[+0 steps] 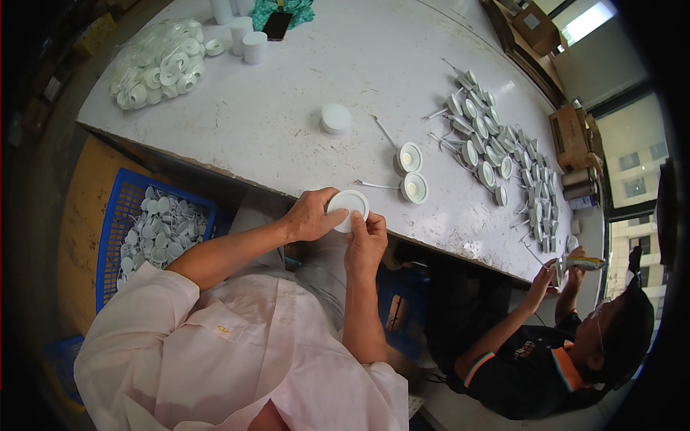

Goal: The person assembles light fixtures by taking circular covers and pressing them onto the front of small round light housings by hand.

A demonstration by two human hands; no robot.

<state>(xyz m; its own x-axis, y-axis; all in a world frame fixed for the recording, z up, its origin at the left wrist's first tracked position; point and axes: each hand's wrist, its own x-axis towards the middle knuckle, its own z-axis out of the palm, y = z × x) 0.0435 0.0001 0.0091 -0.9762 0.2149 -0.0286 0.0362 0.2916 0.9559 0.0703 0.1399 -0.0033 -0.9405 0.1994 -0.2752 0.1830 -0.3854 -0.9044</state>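
White table (287, 122), wired lamps (415, 188), bagged parts (162, 72), phone (277, 27)

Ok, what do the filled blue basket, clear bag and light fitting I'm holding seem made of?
Blue basket: likely molded plastic, satin, from its uniform lattice walls. Clear bag: probably thin glossy plastic film, crinkled and see-through. Light fitting: smooth white, matte; plastic or painted metal, can't tell.

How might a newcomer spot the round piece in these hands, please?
Find the white table. At its near edge, the left hand and right hand hold the round white piece. Unlike the two cabled lamps lying nearby, it shows no yellowish centre.
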